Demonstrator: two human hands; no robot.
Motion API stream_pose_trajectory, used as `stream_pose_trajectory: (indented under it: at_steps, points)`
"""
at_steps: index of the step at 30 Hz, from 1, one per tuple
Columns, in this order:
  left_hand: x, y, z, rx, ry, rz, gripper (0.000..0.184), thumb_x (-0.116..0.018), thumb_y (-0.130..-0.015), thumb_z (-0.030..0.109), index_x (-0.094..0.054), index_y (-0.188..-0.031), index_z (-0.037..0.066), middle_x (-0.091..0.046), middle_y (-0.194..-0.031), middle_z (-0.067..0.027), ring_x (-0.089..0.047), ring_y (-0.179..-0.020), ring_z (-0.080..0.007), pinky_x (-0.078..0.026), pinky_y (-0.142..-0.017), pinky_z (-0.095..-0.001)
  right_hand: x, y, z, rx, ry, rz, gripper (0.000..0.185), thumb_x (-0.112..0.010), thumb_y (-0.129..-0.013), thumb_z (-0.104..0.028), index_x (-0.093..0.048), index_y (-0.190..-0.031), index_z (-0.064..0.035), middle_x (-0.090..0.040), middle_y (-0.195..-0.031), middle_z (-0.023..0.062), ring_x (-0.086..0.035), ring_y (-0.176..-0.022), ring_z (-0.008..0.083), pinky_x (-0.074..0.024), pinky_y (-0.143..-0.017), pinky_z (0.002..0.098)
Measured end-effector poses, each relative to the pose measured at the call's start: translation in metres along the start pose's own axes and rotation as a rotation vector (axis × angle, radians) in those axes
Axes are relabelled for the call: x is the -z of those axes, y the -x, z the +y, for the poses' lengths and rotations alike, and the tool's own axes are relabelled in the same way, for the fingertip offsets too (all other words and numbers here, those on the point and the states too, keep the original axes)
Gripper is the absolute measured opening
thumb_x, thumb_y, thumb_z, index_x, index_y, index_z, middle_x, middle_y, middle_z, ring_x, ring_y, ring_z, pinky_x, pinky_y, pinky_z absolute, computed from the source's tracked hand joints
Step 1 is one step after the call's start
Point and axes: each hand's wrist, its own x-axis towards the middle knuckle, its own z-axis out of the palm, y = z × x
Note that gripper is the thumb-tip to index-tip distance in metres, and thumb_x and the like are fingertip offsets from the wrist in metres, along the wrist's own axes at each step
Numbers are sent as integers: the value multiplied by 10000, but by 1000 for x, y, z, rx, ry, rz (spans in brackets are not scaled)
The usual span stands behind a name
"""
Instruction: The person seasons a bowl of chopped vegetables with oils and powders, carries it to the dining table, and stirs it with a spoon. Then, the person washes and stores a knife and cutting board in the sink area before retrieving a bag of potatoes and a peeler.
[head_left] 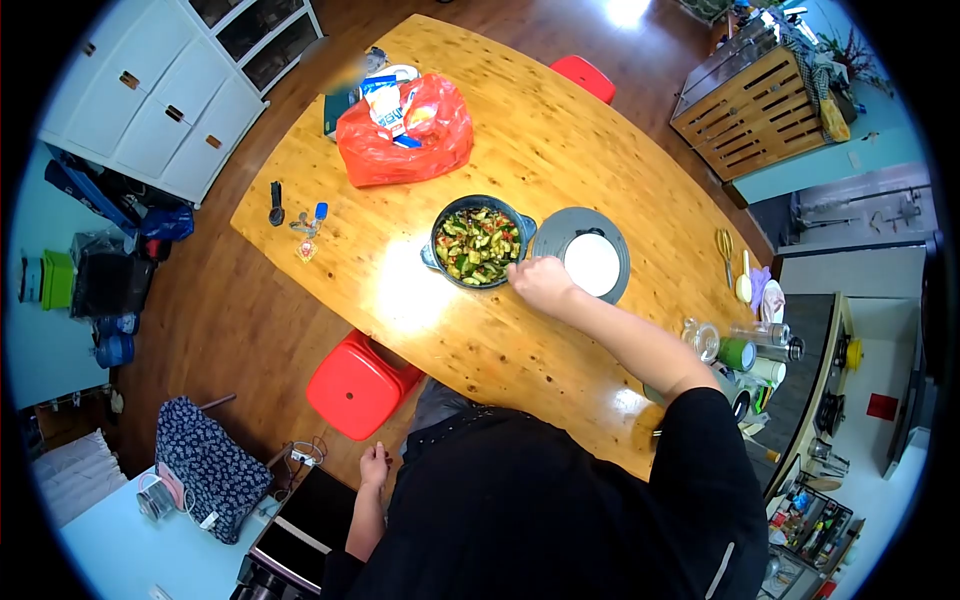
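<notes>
A dark pot with two side handles stands on the wooden table, holding chopped green vegetables with red bits. My right hand is at the pot's lower right rim, its fingers closed together. Whatever they may hold is hidden beneath the hand. Close by on the right lies a grey round disc with a white round piece on it; my right forearm passes over its lower edge. Low beside my body, away from the table, my left hand hangs with loosely bent fingers and nothing visible in it.
A red plastic bag with packets sits at the far left of the wooden table. A watch and small items lie near the left edge. Scissors and jars are at the right. A red stool stands below the near edge.
</notes>
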Motion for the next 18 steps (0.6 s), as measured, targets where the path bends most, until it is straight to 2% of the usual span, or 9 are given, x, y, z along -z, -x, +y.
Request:
stream_pose_trajectory:
  at_steps: [3, 7, 10, 15, 18]
  points:
    - [-2, 5, 1, -30, 53, 58, 362, -523, -1070, 383, -574, -931, 52, -634, -856, -55, -627, -691, -162, -475, -587, -309, -4, -20, 3, 37, 36, 156, 82, -590, -844, -131, -603, -866, -52, -693, -753, 76, -703, -660, 245, -532, -519, 381]
    - [0, 7, -8, -25, 51, 41, 360, -524, -1069, 386, -561, -919, 60, -627, -844, -51, -623, -678, -163, -474, -576, -313, -10, -42, 17, -49, 66, 189, 81, -591, -848, -139, -609, -875, -64, -691, -746, 66, -700, -643, 239, -531, -515, 381]
    - [1, 5, -18, -15, 64, 44, 359, -526, -1068, 385, -557, -917, 62, -617, -830, -46, -619, -668, -164, -470, -565, -315, 9, -31, 24, -73, 1, 186, 85, -589, -848, -138, -607, -885, -63, -686, -733, 65, -700, -644, 240, -532, -514, 390]
    - [-1, 8, -24, 5, 52, 32, 356, -530, -1067, 387, -564, -926, 62, -602, -815, -41, -614, -668, -160, -466, -562, -312, 8, -26, 35, -142, 87, 240, 111, -588, -849, -136, -614, -917, -52, -684, -716, 66, -699, -640, 245, -533, -515, 392]
    - [2, 0, -22, 7, 50, 19, 349, -536, -1065, 383, -573, -930, 63, -599, -807, -38, -606, -668, -155, -464, -563, -310, -3, -39, 34, -241, 92, 160, 117, -589, -860, -141, -619, -932, -53, -693, -719, 60, -699, -634, 245, -531, -514, 388]
